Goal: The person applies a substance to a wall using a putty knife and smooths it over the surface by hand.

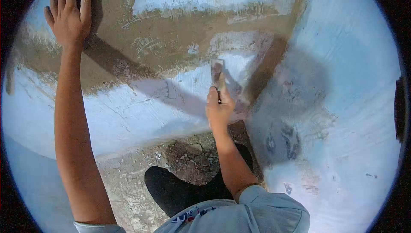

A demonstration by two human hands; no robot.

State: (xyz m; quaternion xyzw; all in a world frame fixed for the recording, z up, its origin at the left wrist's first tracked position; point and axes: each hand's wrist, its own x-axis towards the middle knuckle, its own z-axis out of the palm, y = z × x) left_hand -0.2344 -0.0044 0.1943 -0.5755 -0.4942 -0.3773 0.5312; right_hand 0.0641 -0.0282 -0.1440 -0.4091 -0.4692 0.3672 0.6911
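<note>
The right hand (220,109) has its grip wrapped round a flat scraper (217,68), which sits just past twelve o'clock from the middle, blade pointing up over the pale wall (115,117); I can't tell whether the edge touches. Out at ten o'clock the left hand (69,25) is spread, holding nothing, seemingly braced at the edge of the brown patch (171,36). I'd lean on that palm, lay the blade low, and make short, even strokes, easing off near the brown strip (267,72) at one o'clock, where it might snag.
</note>
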